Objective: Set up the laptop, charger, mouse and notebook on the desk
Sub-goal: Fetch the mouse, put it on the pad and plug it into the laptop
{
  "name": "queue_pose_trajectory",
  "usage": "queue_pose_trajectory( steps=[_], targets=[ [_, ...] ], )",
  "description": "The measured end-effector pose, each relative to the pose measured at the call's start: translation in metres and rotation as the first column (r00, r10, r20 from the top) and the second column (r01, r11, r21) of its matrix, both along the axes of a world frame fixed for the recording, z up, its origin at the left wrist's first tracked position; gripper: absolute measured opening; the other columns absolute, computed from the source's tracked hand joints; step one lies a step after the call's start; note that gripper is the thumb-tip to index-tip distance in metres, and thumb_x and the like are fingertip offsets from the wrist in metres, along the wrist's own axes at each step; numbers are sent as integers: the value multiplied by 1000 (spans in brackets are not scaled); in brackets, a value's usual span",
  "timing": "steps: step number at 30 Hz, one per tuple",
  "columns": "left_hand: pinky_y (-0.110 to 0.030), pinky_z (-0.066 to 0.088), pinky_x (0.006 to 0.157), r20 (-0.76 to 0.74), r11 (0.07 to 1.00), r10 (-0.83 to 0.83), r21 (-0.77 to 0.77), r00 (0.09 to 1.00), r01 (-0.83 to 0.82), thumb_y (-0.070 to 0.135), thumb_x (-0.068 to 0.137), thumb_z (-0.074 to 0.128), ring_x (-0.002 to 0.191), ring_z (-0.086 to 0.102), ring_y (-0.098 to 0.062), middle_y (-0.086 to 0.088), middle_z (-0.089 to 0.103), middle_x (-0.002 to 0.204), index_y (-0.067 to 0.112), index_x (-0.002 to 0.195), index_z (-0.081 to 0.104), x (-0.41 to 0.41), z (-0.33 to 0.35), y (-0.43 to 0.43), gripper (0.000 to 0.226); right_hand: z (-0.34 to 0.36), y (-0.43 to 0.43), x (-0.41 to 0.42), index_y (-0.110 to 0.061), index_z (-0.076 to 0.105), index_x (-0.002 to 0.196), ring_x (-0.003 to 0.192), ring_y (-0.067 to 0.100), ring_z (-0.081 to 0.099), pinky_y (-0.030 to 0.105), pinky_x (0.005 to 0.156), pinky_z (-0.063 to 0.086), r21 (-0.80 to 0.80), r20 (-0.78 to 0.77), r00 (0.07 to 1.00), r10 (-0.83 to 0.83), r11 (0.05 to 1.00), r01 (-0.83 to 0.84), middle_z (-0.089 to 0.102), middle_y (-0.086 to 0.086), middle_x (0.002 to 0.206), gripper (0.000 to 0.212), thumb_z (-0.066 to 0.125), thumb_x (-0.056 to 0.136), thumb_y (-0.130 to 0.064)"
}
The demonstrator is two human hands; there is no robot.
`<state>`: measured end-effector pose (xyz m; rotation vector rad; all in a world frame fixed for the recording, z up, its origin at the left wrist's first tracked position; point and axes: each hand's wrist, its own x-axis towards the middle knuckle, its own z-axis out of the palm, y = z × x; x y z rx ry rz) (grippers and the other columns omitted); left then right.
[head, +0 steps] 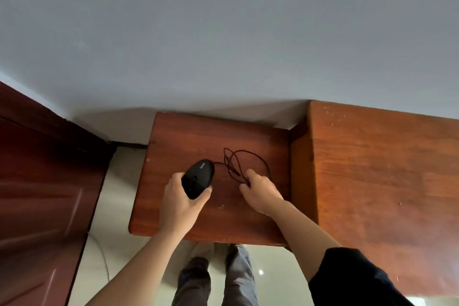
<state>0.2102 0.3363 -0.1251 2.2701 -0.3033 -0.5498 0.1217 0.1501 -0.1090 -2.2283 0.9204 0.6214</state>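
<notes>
Left hand point(178, 204) and right hand point(260, 194) are bare, forearms too. A black sleeve point(347, 278) covers the right arm at lower right. Grey creased trousers point(239, 278) show bottom centre.

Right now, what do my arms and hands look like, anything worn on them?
The left hand and right hand are bare: no gloves, rings or watch visible. A black sleeve covers the right arm down to about the elbow. The left arm shows no sleeve in view.

The mouse point(198, 179), in the left hand point(181, 204), is over the left of the table point(223, 131); its cable point(258, 156) loops right to the right hand point(260, 194). The desk point(372, 169) adjoins on the right.
</notes>
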Motion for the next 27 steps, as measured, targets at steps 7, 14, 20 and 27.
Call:
queue_pose_trajectory(
  steps=[7, 14, 20, 27],
  targets=[
    [-10, 43, 51, 54, 961, -62, -267, 997, 74, 63, 65, 66, 73, 59, -2, 13, 59, 87, 38, 97, 45, -9, 92, -23, 46, 111, -9, -15, -19, 64, 75, 56, 11, 53, 23, 47, 40, 166, 286, 854, -434, 901, 402, 57, -7, 60, 19, 54, 87, -30],
    [-9, 38, 55, 101, 868, -218, -435, 971, 241, 56, 66, 69, 76, 57, 3, 11, 59, 86, 32, 92, 49, -40, 171, -89, 41, 221, -54, -94, -12, 72, 81, 49, 8, 45, 19, 44, 42, 267, 415, 706, -573, 819, 508, 48, -2, 58, 21, 60, 88, -28],
    [-9, 47, 59, 144, 667, -482, -579, 864, 468, 57, 66, 72, 80, 59, 4, 14, 58, 90, 38, 97, 48, -128, 228, -172, 43, 282, -89, -213, -16, 70, 85, 56, 11, 43, 24, 51, 42, 246, 510, 506, -696, 681, 689, 45, -3, 61, 16, 61, 89, -28],
    [-6, 45, 52, 170, 469, -722, -592, 670, 656, 54, 69, 70, 77, 60, -11, 10, 58, 88, 29, 103, 50, -272, 247, -253, 46, 302, -116, -379, -12, 70, 88, 52, 10, 42, 23, 51, 43, 247, 504, 298, -810, 466, 849, 45, -2, 60, 16, 64, 87, -27]
  ],
)
